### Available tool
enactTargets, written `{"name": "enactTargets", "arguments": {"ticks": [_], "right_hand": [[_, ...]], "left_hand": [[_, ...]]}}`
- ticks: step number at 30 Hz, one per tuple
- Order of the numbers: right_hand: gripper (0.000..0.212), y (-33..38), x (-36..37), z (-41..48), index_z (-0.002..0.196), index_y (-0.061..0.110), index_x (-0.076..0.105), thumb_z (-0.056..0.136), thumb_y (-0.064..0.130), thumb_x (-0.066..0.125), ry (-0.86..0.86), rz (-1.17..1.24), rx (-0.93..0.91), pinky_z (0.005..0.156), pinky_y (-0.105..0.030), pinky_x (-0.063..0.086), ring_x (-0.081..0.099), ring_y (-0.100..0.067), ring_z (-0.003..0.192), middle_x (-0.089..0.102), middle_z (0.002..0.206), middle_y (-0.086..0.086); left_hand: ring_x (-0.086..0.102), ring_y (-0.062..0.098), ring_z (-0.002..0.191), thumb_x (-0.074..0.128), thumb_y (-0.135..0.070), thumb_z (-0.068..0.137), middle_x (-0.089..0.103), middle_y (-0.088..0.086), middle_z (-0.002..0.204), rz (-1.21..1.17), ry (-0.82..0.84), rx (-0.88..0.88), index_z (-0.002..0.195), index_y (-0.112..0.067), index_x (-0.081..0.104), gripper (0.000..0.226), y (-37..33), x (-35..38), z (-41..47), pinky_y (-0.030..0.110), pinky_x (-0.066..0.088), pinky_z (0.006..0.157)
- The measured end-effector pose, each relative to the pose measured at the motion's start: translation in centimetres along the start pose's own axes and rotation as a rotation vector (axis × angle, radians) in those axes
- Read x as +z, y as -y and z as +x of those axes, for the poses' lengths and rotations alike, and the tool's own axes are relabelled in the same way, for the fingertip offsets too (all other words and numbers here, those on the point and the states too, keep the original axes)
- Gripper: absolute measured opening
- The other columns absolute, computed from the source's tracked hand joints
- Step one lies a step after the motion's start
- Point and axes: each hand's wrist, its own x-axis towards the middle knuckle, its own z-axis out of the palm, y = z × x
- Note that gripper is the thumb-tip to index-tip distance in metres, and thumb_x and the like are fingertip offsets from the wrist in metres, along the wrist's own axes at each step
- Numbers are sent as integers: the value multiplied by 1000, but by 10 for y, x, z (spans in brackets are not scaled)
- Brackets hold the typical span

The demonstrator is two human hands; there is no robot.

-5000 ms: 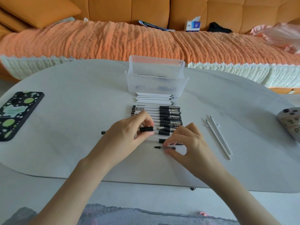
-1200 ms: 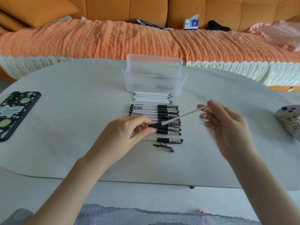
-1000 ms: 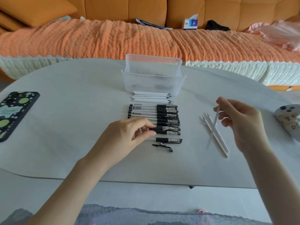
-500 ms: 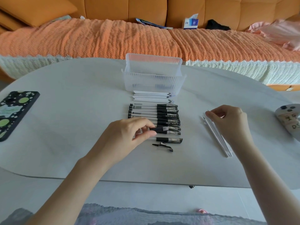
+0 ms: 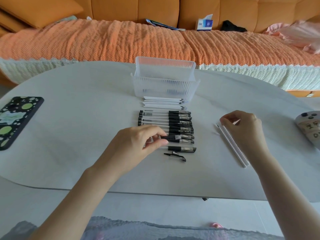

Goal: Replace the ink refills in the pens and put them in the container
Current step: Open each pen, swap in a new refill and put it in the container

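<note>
White used refills (image 5: 232, 145) lie on the desk (image 5: 78, 135) under the right hand (image 5: 242, 129), whose grip I cannot tell. Left hand (image 5: 136, 146) pinches the open pen barrel (image 5: 171, 137); keep it level, then fetch a fresh refill (image 5: 164, 102) by the container (image 5: 164, 80).

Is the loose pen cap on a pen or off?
Off. The pen cap lies alone on the table, just in front of the nearest pen, apart from both hands.

Both bare forearms reach forward from below. The left hand (image 5: 136, 144) curls palm-down in a thumb-and-fingertip grip; the right hand (image 5: 242, 127) arches palm-down, fingertips bent low to the surface.
</note>
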Motion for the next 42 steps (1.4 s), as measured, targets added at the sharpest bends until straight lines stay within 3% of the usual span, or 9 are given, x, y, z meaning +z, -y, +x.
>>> {"name": "enactTargets", "arguments": {"ticks": [6, 9, 13, 20, 24, 30, 34, 42], "right_hand": [[9, 8, 7, 6, 75, 20, 68, 82, 20, 61, 27, 64, -45, 49, -13, 35, 46, -10, 51, 61, 69, 12], [7, 19, 18, 17, 80, 19, 70, 83, 16, 64, 91, 49, -156, 53, -11, 36, 48, -6, 52, 64, 71, 10], [10, 40, 48, 40, 89, 19, 72, 85, 15, 64, 225, -86, -321, 64, -23, 39, 47, 3, 62, 65, 84, 6], [9, 61, 78, 63, 89, 19, 70, 87, 15, 62, 315, -329, -417, 69, -25, 42, 55, -10, 80, 65, 95, 5], [5, 62, 80, 67, 89, 18, 69, 85, 17, 66, 343, -382, -456, 71, -26, 41, 56, -13, 85, 59, 93, 5], [14, 63, 79, 69, 97, 17, 70, 90, 23, 60, 337, -525, -599, 71, -25, 36, 58, -20, 94, 61, 101, 0], [20, 59, 76, 67, 101, 18, 69, 94, 25, 52, 274, -566, -738, 71, -25, 35, 57, -19, 97, 63, 102, 0], [9, 54, 59, 57, 87, 18, 67, 89, 23, 60, 120, -368, -744, 68, -25, 38, 59, -17, 83, 65, 84, 8]], "left_hand": [[48, -13, 67, 46, -55, 83, 52, -24, 72, -10, -11, -5, 89, -28, 65, 33, 0, -2, -1, 1, 34, 62], [49, -14, 68, 49, -55, 82, 53, -25, 72, -15, -13, -12, 90, -28, 66, 32, 1, -3, -1, 2, 35, 62], [48, -15, 67, 54, -51, 82, 54, -23, 73, 0, -25, -15, 90, -26, 66, 29, 1, -4, 0, 4, 36, 61], [53, -2, 74, 50, -53, 83, 56, -22, 74, 16, -22, -11, 90, -28, 66, 31, 4, -6, 0, 10, 40, 62], [51, -7, 70, 55, -48, 83, 54, -22, 73, 21, -17, -18, 90, -27, 66, 25, 3, -8, 0, 6, 38, 61], [48, -14, 66, 56, -44, 84, 52, -23, 73, 15, -16, -16, 90, -25, 66, 23, 2, -9, 0, 4, 37, 61], [52, -4, 73, 56, -43, 84, 53, -23, 74, 31, -17, -5, 90, -25, 67, 23, 2, -9, 0, 7, 39, 63], [55, -2, 75, 54, -53, 84, 57, -22, 77, 10, -26, -15, 91, -27, 66, 29, 6, -9, -1, 9, 42, 64]]}}
